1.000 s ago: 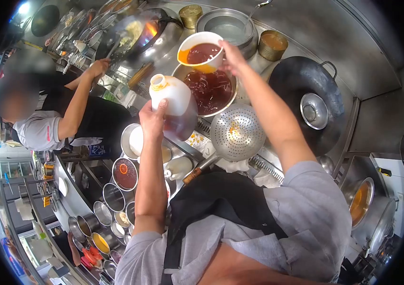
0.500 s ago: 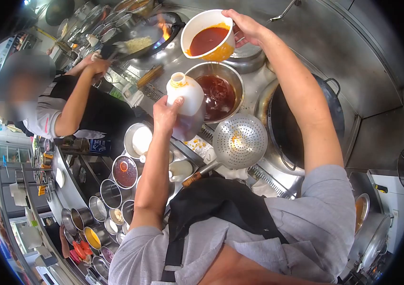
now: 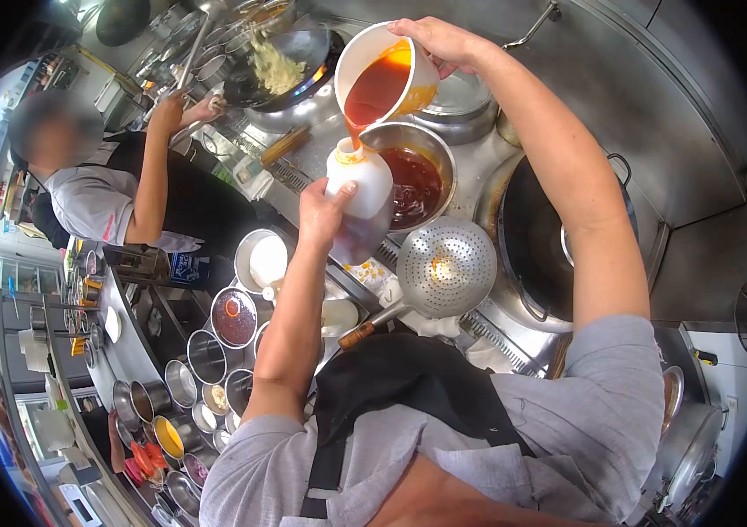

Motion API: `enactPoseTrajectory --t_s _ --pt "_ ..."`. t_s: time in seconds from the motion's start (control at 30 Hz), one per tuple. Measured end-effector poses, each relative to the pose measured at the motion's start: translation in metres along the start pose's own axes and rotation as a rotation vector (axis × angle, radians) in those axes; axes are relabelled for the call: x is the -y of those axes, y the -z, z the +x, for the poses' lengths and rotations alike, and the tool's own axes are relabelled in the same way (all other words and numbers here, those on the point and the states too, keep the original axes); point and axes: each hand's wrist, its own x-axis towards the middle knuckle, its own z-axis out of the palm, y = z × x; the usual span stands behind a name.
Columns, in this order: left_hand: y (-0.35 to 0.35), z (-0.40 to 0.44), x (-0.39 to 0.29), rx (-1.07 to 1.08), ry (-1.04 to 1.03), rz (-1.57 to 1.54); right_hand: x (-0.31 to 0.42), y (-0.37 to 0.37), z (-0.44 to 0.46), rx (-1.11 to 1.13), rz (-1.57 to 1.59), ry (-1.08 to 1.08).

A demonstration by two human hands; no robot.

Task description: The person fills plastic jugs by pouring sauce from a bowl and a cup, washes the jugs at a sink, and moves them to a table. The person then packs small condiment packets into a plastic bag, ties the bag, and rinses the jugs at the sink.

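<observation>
Counter [image 3: 325, 132] carries a black wok [image 3: 531, 237] toward its right end, a pot [image 3: 404, 135] of red sauce [image 3: 415, 186], and a perforated ladle [image 3: 446, 263] at the front edge. Near this edge, beside the pot, the left hand [image 3: 324, 211] grips a white bottle [image 3: 365, 187]; the right hand [image 3: 444, 42] grips a tilted bowl [image 3: 362, 68] whose red stream [image 3: 359, 130] reaches the bottle's mouth.

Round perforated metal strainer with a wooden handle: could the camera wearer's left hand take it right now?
Probably not: the strainer lies close by, but the left hand is gripping the white plastic jug.
</observation>
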Motion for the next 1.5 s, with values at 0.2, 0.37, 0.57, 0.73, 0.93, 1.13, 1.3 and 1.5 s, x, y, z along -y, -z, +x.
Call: enactPoseTrajectory --t_s 0.2,0.37,0.57,0.73,0.93,1.13,1.3,1.5 --pt "-0.002 0.0 0.003 0.01 0.008 0.022 0.01 0.005 -0.003 0.019 0.005 -0.018" --pt "-0.005 0.001 0.008 0.008 -0.005 0.0 0.022 0.01 -0.006 -0.01 0.193 0.05" --pt "-0.006 -0.002 0.003 0.009 0.02 -0.016 0.03 0.019 -0.008 -0.013 0.15 0.063" --pt "-0.01 -0.006 -0.007 0.017 0.017 -0.031 0.04 0.026 -0.011 -0.032 -0.003 0.083" --pt "-0.01 -0.003 -0.002 0.028 0.022 -0.034 0.044 0.025 -0.008 -0.026 0.015 0.104" --pt "-0.01 -0.001 -0.001 0.017 0.021 -0.025 0.055 0.028 -0.014 -0.032 -0.132 0.089" --pt "-0.01 -0.003 -0.002 0.033 0.035 -0.051 0.059 0.026 -0.015 -0.034 -0.166 0.095" --pt "-0.011 -0.002 0.001 0.017 0.014 -0.049 0.054 0.019 0.003 -0.051 -0.369 0.242"
